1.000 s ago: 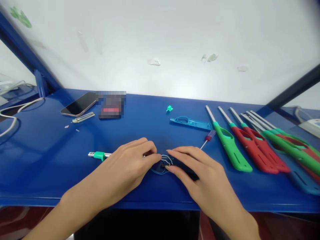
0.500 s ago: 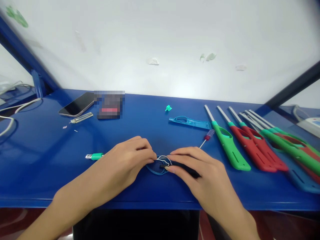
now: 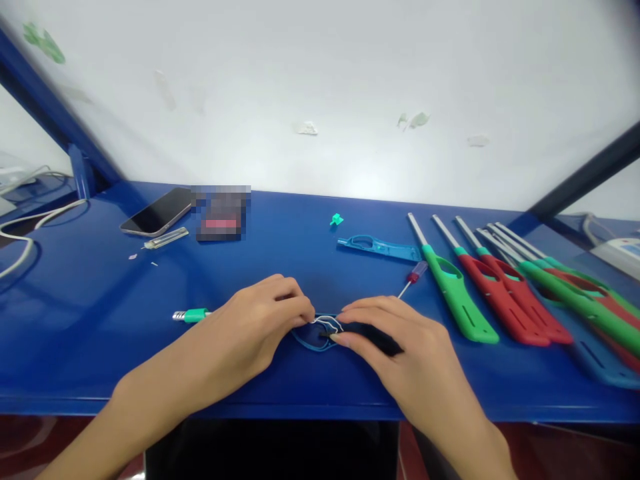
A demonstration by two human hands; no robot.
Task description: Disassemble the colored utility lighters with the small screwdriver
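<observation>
The blue plastic lighter shell [image 3: 319, 349] lies on the blue tabletop [image 3: 270, 240], the right hand [image 3: 410, 340] clamped around its dark handle [image 3: 374, 335]; the left hand [image 3: 265, 323] curls over the other end, grip hidden. It seems light and stiff, best held by its rim, sparing the fragile, thin white wires [image 3: 326, 318].

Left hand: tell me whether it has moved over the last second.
Yes: the left hand has shifted slightly left, judged against the small green piece on the blue table.
</observation>
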